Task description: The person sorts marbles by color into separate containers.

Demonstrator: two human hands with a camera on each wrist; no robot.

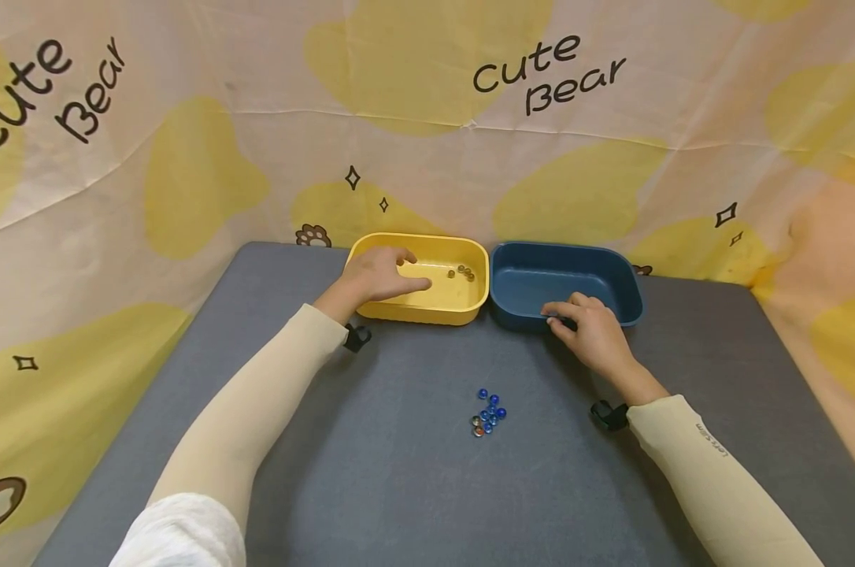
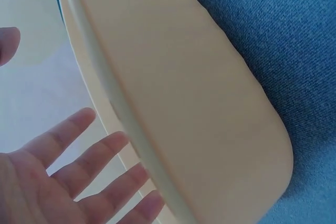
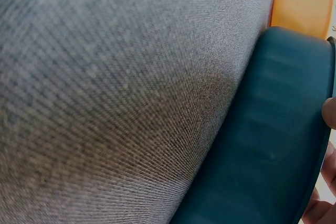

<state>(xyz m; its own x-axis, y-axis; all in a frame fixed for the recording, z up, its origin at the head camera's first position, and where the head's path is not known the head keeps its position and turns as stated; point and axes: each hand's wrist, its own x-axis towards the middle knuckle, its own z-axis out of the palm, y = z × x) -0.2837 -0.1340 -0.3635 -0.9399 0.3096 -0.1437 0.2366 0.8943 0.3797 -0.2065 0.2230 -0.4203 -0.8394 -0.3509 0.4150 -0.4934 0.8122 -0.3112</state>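
Note:
My left hand [image 1: 379, 274] reaches over the left part of the yellow tray [image 1: 420, 316], thumb and fingers spread apart and holding nothing. Its fingers [image 2: 105, 156] show beyond the tray's rim in the left wrist view. Several small brownish marbles [image 1: 463, 272] lie in the tray's right part. At the front rim of the dark blue tray [image 1: 569, 253] is my right hand [image 1: 592, 331], thumb and index finger bent close together. Whether something sits between those tips cannot be made out. In the right wrist view the thumb [image 3: 329, 113] overlaps the rim.
A loose cluster of marbles [image 1: 490, 413], mostly blue with a couple brownish or orange, lies on the grey table [image 1: 413, 472] in front of the trays. The trays stand side by side before a patterned cloth backdrop [image 1: 427, 173].

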